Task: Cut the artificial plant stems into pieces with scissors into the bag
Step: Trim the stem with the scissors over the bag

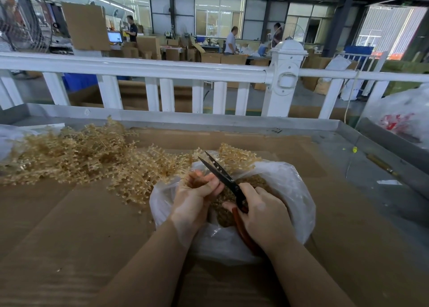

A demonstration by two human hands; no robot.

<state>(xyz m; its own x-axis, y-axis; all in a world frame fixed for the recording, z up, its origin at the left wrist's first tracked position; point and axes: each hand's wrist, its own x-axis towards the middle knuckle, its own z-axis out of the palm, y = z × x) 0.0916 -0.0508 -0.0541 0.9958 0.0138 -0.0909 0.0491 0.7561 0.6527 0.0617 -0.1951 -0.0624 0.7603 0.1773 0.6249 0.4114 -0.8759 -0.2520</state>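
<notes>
A heap of pale gold artificial plant stems point(76, 158) lies on the cardboard-covered table, spreading from the left to the middle. A clear plastic bag point(294, 190) stands open in front of me, with cut brown-gold pieces point(222, 214) inside. My left hand point(197, 197) grips a stem above the bag's mouth. My right hand point(262, 214) holds black scissors point(220, 172) by their red handles; the blades stand apart, pointing up and left beside my left fingers.
Brown cardboard point(69, 225) covers the metal table. A white railing point(162, 70) runs along the far edge. Another plastic bag point(404, 116) with red contents sits at the far right, and a thin tool point(383, 166) lies on the grey tray rim. People work among boxes beyond.
</notes>
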